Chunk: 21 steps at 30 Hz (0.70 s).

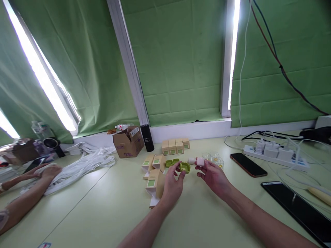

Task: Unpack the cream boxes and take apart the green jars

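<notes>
Green cup (pixel 185 167): small, olive-green, rounded-square, with a raised rim and a hollow we can see into.
Cup's pose: opening up, leaning a little toward us.
Cup's place: we grip it by its sides between the thumb and fingers of our left hand (pixel 172 184), raised over the table.
Pale block (pixel 200 161): pinkish white, short, smooth, soft-cornered; we cannot make out any marking.
Block's pose: roughly level, one face turned to us.
Block's place: we pinch it in the fingertips of our right hand (pixel 213 175), just right of the cup and slightly higher in our view, the two apart.
</notes>
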Motion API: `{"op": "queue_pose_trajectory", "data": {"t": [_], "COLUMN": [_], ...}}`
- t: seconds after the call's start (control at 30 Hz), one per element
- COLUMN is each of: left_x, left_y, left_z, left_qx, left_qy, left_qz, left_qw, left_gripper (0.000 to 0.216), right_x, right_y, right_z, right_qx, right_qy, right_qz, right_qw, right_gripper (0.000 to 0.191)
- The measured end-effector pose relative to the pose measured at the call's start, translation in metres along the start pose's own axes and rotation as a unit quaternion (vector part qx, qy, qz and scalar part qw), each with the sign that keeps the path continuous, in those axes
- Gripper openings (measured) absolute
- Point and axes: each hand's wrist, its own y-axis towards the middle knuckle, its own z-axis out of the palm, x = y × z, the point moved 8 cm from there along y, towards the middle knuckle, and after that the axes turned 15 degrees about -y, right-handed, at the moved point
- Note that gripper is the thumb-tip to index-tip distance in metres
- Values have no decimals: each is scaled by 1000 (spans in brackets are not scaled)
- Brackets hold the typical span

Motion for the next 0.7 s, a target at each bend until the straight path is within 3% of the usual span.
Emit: {"op": "queue_pose_trajectory", "data": {"t": [0.2,0.43,0.57,0.7], "left_x": [0,-1,-4,-4], "left_y": [1,2,2,1], "left_z": [-5,-5,-6,-6], "left_qx": [-20,-24,-29,-30], "left_qy": [7,18,23,26], "left_qz": [1,18,33,36], "left_qw": [1000,999,999,999], "left_gripper": [40,40,38,38], "right_x": [16,29,38,42], "right_y": [-4,6,9,6], "right_z": [-1,-16,-31,-28], "right_qx": [-24,-71,-138,-143], "right_qy": [-37,-223,-377,-549], "right_qz": [-36,-119,-187,-277], "right_qw": [998,965,897,776], "right_gripper": [48,57,51,35]}}
